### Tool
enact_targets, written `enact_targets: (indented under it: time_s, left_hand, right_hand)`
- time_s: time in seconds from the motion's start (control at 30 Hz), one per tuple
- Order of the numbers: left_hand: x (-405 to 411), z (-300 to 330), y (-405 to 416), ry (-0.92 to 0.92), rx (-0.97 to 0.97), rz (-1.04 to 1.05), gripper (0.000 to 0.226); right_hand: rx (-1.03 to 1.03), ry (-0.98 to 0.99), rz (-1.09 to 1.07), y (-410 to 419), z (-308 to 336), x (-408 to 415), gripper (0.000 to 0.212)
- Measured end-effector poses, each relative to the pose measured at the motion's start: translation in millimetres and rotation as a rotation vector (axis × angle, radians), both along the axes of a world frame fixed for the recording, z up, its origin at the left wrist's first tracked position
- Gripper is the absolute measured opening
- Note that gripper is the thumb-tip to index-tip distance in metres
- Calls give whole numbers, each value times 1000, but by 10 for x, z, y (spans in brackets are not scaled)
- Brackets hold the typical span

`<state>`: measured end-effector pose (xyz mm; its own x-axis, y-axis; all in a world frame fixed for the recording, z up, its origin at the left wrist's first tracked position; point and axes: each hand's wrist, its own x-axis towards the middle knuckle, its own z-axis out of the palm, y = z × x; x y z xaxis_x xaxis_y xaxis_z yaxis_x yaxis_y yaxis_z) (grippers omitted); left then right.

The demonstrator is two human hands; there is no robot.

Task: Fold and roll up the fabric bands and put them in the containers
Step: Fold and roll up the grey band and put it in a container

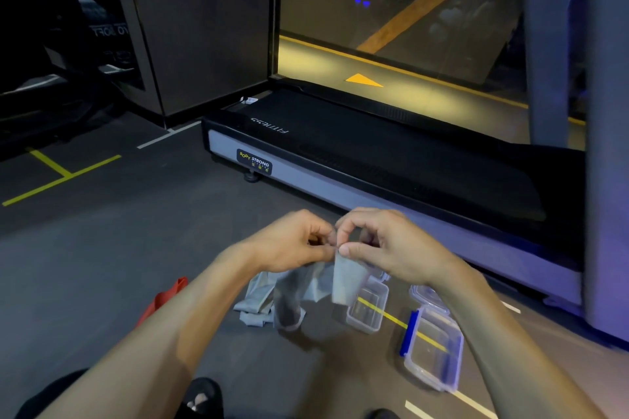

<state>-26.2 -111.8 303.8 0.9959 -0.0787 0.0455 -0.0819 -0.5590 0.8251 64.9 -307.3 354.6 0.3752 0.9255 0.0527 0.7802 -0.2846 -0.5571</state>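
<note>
A grey fabric band point(347, 277) hangs from both my hands above the floor, its loose end piled on the ground at lower left. My left hand point(292, 241) and my right hand point(384, 245) meet at its top edge, each pinching the band between thumb and fingers. Below it stands a small clear container point(369, 311). A larger clear container point(434, 350) with a blue clip lies to the right. A red band point(163, 298) shows partly behind my left forearm.
A black treadmill point(391, 160) with a grey side rail runs across behind my hands. A clear lid point(425, 294) lies behind the larger container. Yellow and white lines mark the dark floor. A grey post point(609, 146) stands at the right.
</note>
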Motion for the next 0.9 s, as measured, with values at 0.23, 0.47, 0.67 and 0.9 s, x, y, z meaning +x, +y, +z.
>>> enact_targets:
  time_s: [0.23, 0.47, 0.67, 0.9]
  left_hand:
    - [-20, -34, 36, -23, -2, 24, 10]
    - [-34, -214, 81, 120, -223, -45, 13]
    - [38, -365, 123, 110, -249, 110, 10]
    - [17, -218, 34, 10, -356, 31, 21]
  right_hand:
    - [-137, -126, -26, 51, 13, 21, 8]
    - [-71, -298, 5, 50, 242, 48, 12]
    - [-109, -328, -60, 5, 191, 169, 10]
    - [5, -374, -146, -68, 150, 284, 13]
